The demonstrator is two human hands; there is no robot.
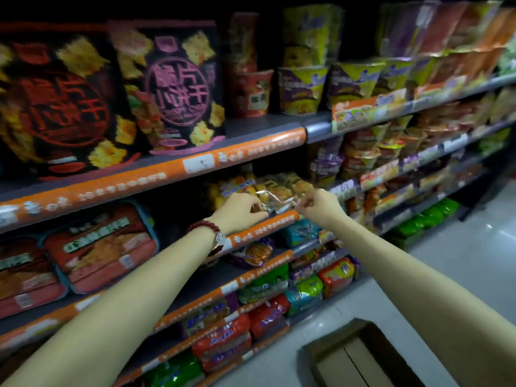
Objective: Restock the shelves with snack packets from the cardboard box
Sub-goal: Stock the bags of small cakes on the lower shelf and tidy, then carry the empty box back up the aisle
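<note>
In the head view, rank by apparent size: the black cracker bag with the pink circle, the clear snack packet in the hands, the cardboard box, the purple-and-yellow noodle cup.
1. black cracker bag
2. cardboard box, partly cut off and nearer the camera, so unsure
3. clear snack packet and noodle cup look alike; packet partly hidden

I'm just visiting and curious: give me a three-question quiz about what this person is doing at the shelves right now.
1. True or false: both hands are on the clear snack packet at the front edge of a shelf.
2. Which wrist wears the red bead bracelet? A. left B. right C. neither
3. Fill in: the cardboard box on the floor shows ______ packets inside from this view.

Key
1. True: the left hand holds its left end, and the right hand pinches its right end with curled fingers.
2. A.
3. No; only its bare bottom shows.
</note>
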